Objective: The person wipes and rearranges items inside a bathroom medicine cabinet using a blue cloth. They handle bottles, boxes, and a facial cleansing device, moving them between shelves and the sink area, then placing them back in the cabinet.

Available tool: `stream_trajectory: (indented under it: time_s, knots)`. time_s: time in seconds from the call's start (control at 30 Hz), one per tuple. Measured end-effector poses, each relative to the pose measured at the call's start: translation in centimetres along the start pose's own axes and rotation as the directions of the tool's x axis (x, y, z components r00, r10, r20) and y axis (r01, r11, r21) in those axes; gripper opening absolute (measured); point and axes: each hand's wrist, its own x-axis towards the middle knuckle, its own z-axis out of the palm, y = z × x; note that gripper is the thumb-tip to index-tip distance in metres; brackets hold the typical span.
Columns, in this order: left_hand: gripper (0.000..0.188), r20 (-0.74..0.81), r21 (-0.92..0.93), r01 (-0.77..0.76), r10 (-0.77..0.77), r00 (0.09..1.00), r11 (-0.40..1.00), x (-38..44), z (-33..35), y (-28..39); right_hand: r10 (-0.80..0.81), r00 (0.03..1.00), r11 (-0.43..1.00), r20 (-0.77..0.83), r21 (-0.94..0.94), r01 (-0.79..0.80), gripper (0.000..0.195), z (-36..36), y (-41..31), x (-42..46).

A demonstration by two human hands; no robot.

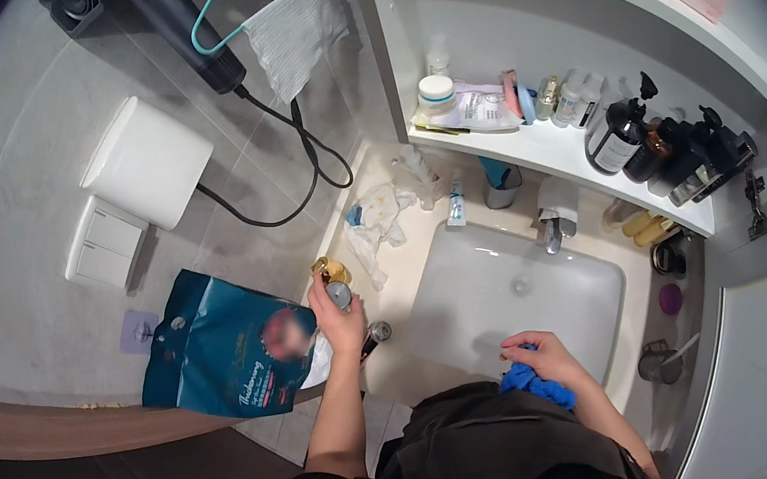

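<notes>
My left hand (338, 323) is at the left end of the counter, its fingers around a small container with a round grey top (339, 295). Just beyond the fingertips stands a gold-coloured bottle (332, 270). A dark cylindrical container (378, 332) is beside my left wrist. My right hand (547, 363) grips a crumpled blue cloth (537, 390) over the front edge of the grey-white washbasin (470, 301). Part of the cloth is hidden under the hand.
A teal plastic pouch (227, 349) hangs on the left wall. Crumpled white tissue (374, 222), a toothpaste tube (456, 203) and a cup (501, 185) sit behind the basin, near the faucet (555, 230). Pump bottles (613, 136) crowd the open cabinet shelf (535, 142). A black cord (274, 221) loops along the wall.
</notes>
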Motion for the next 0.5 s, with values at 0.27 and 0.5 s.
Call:
stream_trajectory:
  time_s: [0.27,0.5]
  knots:
    - [0.073,-0.015,0.008,-0.108,0.108,0.994,0.994,0.3,-0.1,-0.5,-0.033,0.997,0.997,-0.063,0.067,0.037,0.021,-0.7,-1.1,-0.5]
    - [0.084,0.189,-0.320,0.151,-0.093,0.978,0.935,2.5,-4.6,9.2,-0.004,0.996,0.985,-0.085,0.170,0.019,0.029,-0.8,-3.0,-0.4]
